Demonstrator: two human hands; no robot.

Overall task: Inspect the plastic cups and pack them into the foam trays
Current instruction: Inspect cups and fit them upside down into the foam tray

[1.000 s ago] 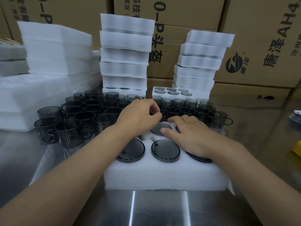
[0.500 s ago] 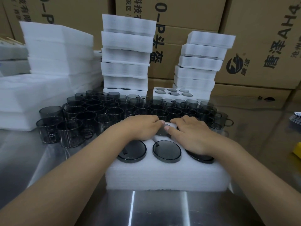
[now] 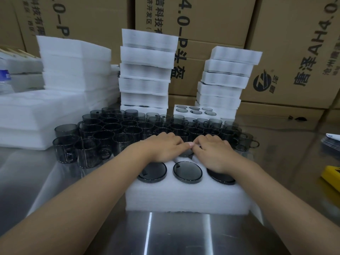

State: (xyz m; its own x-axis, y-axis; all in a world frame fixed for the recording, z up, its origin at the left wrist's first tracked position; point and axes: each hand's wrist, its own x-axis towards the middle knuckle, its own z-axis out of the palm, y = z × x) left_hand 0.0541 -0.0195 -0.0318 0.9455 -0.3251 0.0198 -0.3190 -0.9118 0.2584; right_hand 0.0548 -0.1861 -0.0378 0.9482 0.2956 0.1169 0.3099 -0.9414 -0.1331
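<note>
A white foam tray (image 3: 185, 196) lies on the steel table in front of me. Its near row holds three dark smoky cups bottom up, the middle one (image 3: 187, 171) fully visible. My left hand (image 3: 163, 147) and my right hand (image 3: 214, 151) lie flat side by side on the tray's far row, thumbs touching. Both press down on a cup (image 3: 186, 153) in the far middle hole, which is mostly hidden under the fingers. Behind the tray stand several loose dark cups with handles (image 3: 103, 137).
Two stacks of filled foam trays (image 3: 147, 70) (image 3: 226, 78) rise behind the cups, with one filled tray (image 3: 195, 111) low between them. Plain foam sheets (image 3: 70, 70) pile up at left. Cardboard boxes form the back wall. A yellow object (image 3: 331, 176) lies at right.
My left hand came down from above the loose cups onto the tray. Both hands have flattened and now press together on the far middle cup, which sits lower in its hole.
</note>
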